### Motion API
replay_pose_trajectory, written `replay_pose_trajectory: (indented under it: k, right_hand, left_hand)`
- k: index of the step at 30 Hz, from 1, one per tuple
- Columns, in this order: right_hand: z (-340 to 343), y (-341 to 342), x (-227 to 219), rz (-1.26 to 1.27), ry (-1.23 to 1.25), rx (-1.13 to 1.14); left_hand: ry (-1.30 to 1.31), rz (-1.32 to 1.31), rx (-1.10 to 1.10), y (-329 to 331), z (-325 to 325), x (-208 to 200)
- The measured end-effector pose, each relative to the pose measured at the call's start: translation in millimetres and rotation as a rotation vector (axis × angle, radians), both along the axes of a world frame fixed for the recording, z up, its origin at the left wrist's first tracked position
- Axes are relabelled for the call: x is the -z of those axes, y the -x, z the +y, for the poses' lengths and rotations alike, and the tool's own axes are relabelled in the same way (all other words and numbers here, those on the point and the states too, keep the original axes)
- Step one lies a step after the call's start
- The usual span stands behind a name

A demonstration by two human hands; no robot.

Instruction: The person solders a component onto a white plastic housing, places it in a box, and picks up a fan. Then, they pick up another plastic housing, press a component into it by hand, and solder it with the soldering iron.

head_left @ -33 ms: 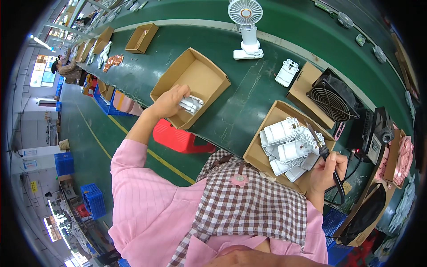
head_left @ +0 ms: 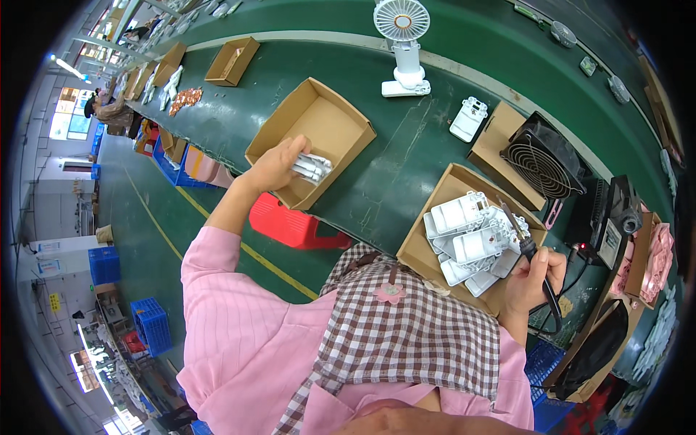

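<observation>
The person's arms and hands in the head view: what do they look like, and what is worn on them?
Both hands are bare, with no gloves. The left hand comes out of a short pink sleeve that ends near the elbow, so the forearm is uncovered. The right hand also shows a bare wrist below a pink sleeve end. A brown and white checked apron lies over the pink top. I can make out no watch or rings.

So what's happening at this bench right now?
A person in a pink top and checked apron works at a green bench. The left hand holds a white plastic part over the near edge of an almost empty cardboard tray. The right hand grips a corded soldering iron, its tip above a second tray full of similar white parts. A small white fan stands behind.
</observation>
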State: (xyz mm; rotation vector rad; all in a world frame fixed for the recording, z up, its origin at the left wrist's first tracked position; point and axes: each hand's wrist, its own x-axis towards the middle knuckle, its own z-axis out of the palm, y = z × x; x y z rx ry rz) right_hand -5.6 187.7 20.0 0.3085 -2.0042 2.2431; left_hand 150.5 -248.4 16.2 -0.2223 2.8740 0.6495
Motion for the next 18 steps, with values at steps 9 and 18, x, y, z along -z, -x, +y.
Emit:
replay_pose_trajectory:
  k: [9, 18]
  right_hand:
    - [9.8, 4.0, 2.2, 0.025, 0.051, 0.019]
    - [7.3, -4.1, 10.2, 0.054, 0.138, 0.017]
  left_hand:
    - [-1.266, 0.443, -0.510, 41.8, 67.1, -15.7]
    - [-1.612, 0.275, -0.372, 125.0, 219.8, -13.2]
